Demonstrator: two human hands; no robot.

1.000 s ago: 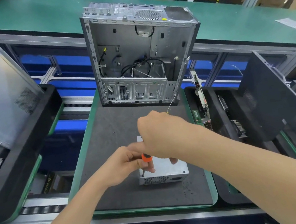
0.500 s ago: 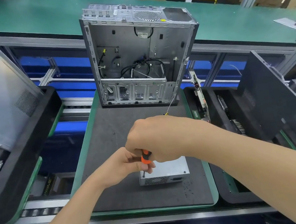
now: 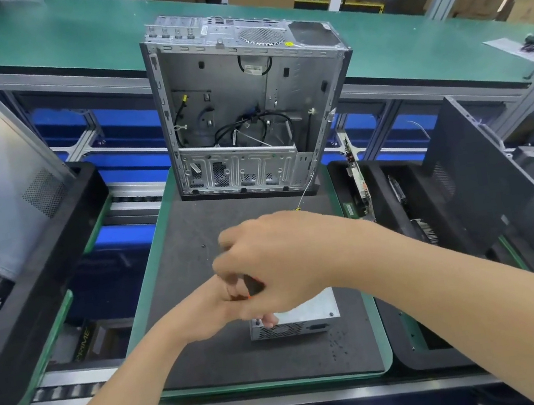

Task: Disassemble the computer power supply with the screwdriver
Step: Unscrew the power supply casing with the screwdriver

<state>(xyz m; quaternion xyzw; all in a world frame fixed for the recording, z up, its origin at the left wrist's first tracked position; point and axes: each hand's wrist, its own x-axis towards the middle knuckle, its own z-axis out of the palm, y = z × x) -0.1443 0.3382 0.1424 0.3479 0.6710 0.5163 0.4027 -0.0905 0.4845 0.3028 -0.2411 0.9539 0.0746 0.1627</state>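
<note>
Right hand (image 3: 281, 259) overlaps left hand (image 3: 210, 309), fingers curled round screwdriver (image 3: 253, 287) handle; forearms enter from 4 and 7 o'clock; left fingers mostly hidden.

Centre of frame: dark foam mat (image 3: 234, 363) in a green-rimmed tray (image 3: 150, 275). Upright at its far edge, an open-sided computer case (image 3: 244, 108); flat near its front edge, lower centre, a grey power supply (image 3: 310, 313), partly hidden. Small dark screws (image 3: 336, 344) loose on the mat just right of it. Across the upper frame, green table (image 3: 67, 34), paper sheet (image 3: 509, 44) at upper right.
</note>
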